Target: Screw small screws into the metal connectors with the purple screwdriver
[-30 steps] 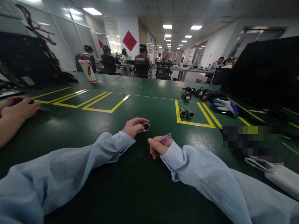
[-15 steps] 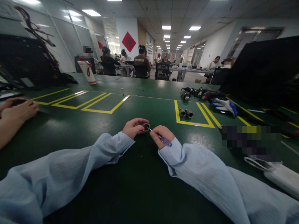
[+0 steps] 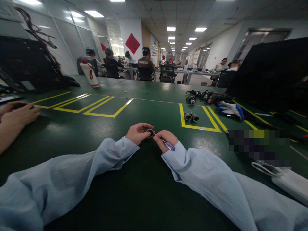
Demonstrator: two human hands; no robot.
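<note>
— Near the yellow tape box (image 3: 199,120), what's held?
— Left hand (image 3: 138,132) pinches a small metal ring part (image 3: 149,132) above the green table (image 3: 96,128); right hand (image 3: 166,140) grips a purple screwdriver (image 3: 167,144), tip at the part.
— Any writing?
— "PUMPKIN" on a distant person's brown shirt (image 3: 144,63).

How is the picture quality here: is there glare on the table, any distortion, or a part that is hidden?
Head view: ceiling lights throw soft glare on the green table; the wide lens bends straight lines near the edges; a pixelated block hides something at the right; the small part in the left hand is too small to identify.
</note>
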